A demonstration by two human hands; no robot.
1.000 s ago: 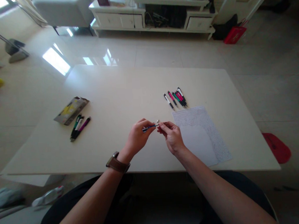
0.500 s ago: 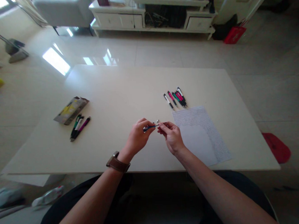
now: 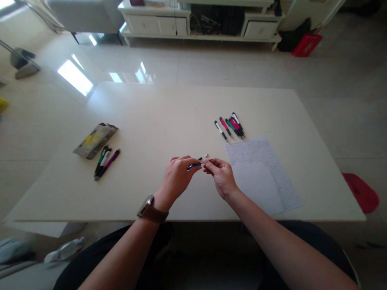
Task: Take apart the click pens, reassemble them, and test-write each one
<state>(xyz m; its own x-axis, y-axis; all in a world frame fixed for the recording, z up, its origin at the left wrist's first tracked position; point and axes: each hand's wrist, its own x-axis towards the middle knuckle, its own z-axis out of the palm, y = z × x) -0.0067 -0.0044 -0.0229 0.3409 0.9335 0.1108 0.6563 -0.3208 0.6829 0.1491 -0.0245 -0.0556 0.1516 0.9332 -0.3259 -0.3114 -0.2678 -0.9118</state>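
Above the table's front part, my left hand (image 3: 178,177) pinches a blue pen piece (image 3: 193,166) between thumb and fingers. My right hand (image 3: 221,174) meets it from the right, its fingertips closed on a thin part at the end of the blue piece; its exact shape is too small to tell. A small silvery piece (image 3: 206,155) shows just beyond the fingertips. Partly under my right forearm lies a sheet of paper (image 3: 260,180) covered in handwriting, with a blank white area on it. Several pens (image 3: 233,126) lie behind the paper.
On the left of the white table (image 3: 159,116) are an open grey and yellow box (image 3: 96,140) and several pens (image 3: 106,163). A white cabinet (image 3: 156,25) stands across the floor. A red object (image 3: 361,192) is beyond the table's right edge.
The whole view has shifted slightly, moving the table and pens a little to the right in the picture. My left hand has turned slightly, and both hands keep their grip.
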